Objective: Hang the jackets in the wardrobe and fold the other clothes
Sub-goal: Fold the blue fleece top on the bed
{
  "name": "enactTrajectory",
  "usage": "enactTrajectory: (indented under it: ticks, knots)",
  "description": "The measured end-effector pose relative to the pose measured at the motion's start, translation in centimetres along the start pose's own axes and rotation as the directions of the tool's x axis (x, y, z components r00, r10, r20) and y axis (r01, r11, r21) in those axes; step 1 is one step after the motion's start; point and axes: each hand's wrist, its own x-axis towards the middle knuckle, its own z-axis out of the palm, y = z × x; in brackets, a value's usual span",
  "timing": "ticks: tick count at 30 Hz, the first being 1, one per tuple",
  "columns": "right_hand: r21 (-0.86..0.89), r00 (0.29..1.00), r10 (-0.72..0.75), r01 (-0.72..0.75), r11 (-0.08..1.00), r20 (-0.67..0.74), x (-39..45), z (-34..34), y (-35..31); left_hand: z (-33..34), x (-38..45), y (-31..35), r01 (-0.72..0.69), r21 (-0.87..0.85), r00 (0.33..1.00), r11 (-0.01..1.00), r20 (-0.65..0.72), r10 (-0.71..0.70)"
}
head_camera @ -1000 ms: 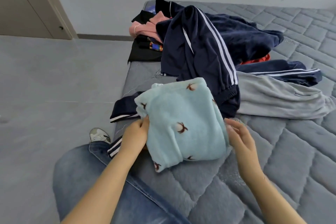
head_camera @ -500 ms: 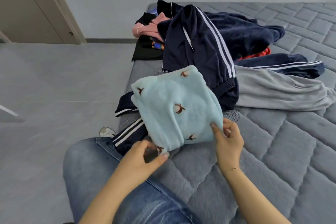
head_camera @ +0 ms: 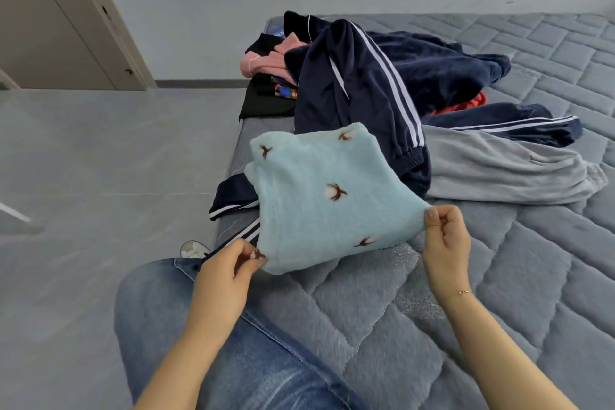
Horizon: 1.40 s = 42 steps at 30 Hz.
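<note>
A folded light-blue fleece garment (head_camera: 319, 196) with small brown motifs is held up over the near edge of the bed. My left hand (head_camera: 229, 273) pinches its lower left corner. My right hand (head_camera: 446, 240) pinches its right corner. Behind it lies a heap of clothes: a navy jacket with white stripes (head_camera: 369, 86), navy striped trousers (head_camera: 519, 125), a grey garment (head_camera: 506, 173), a pink piece (head_camera: 266, 61), a black piece (head_camera: 266, 103) and a bit of red cloth (head_camera: 466, 103).
The grey quilted mattress (head_camera: 499, 293) fills the right and front. My knee in blue jeans (head_camera: 186, 336) rests on its near left corner, with a white shoe (head_camera: 193, 248) below. Grey floor (head_camera: 100, 176) lies to the left, a beige door (head_camera: 56, 30) at the far left.
Both hands shifted from the sides of the blue garment to its lower corners and lifted it off the mattress, spreading it flat. The camera view tilted slightly.
</note>
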Motion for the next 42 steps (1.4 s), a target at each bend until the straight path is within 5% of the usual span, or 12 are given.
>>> enactTrajectory:
  ticks: [4,8,11,14,18,23,30,32,34,36,39,42]
  knots:
    - [0.020,0.937,0.210,-0.224,0.974,0.281,0.2,-0.6,1.7,0.3,0.1,0.2,0.140,-0.128,0.984,0.982,0.130,-0.123]
    - [0.046,0.899,0.281,-0.314,0.948,0.336,-0.1,-0.3,1.0,0.2,1.3,2.9,0.447,-0.506,0.834,0.738,0.533,-0.140]
    - [-0.022,0.958,0.112,-0.110,0.994,0.263,0.0,0.9,-0.6,2.5,3.4,5.2,0.345,-0.454,0.934,0.821,0.252,-0.253]
    - [-0.206,0.962,-0.076,0.133,0.969,0.261,1.3,2.1,-1.8,4.2,5.3,6.1,0.291,-0.660,0.930,0.692,0.026,-0.365]
    - [-0.328,0.939,-0.027,0.147,0.933,0.344,4.0,4.8,-3.3,4.3,6.5,6.2,0.101,-0.653,0.964,0.750,-0.123,-0.236]
    - [-0.216,0.973,-0.188,0.215,0.953,0.136,5.9,5.2,-3.3,3.7,10.1,6.4,-0.113,-0.527,0.975,0.842,-0.223,-0.008]
    - [-0.346,0.953,0.205,-0.119,0.931,0.222,7.4,7.1,0.3,6.1,13.4,3.8,0.331,-0.351,0.932,0.876,-0.024,-0.362]
    - [-0.316,0.967,0.149,-0.077,0.946,0.209,7.0,7.4,0.6,5.3,12.8,4.3,0.210,-0.136,0.954,0.968,-0.187,-0.233]
    - [-0.266,0.977,0.102,-0.050,0.963,0.185,6.9,7.5,0.5,4.8,11.5,5.5,-0.048,0.260,0.935,0.965,-0.327,0.134]
    - [-0.258,0.983,0.079,-0.033,0.966,0.169,6.9,7.6,0.2,5.6,9.7,7.0,-0.320,0.480,0.898,0.817,-0.121,0.423]
    - [-0.304,0.987,0.030,0.020,0.953,0.159,6.7,7.6,-0.9,7.7,8.2,7.1,-0.420,0.587,0.905,0.692,0.326,0.273]
    - [-0.332,0.962,-0.240,0.270,0.904,0.129,6.2,7.6,-2.2,9.5,9.5,5.4,-0.411,0.626,0.906,0.662,0.361,0.221]
